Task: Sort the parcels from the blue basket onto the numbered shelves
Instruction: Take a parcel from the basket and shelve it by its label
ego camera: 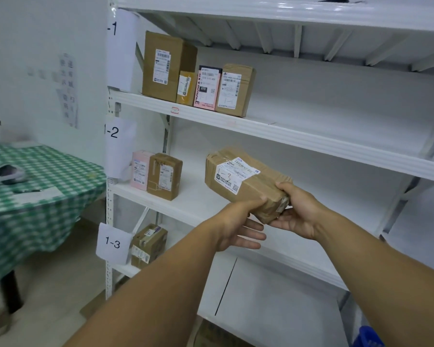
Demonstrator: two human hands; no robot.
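Observation:
I hold a brown cardboard parcel (246, 181) with "1-3" handwritten on its white label, in front of the white shelf unit (273, 131). My right hand (296, 211) grips its near end, thumb on top. My left hand (238, 226) touches the same end with its thumb, its fingers stretched out below. Paper tags mark the levels: "1-2" (113, 132) and "1-3" (112, 242). Several parcels (198, 78) stand on the top level, two parcels (158, 174) on level 1-2, and one brown box (148, 244) on level 1-3. A corner of the blue basket (368, 336) shows at bottom right.
A table with a green checked cloth (35, 186) stands at the left, with paper, a pen and a grey object on it. The right parts of all shelf levels are bare white board. Printed sheets hang on the wall at the left.

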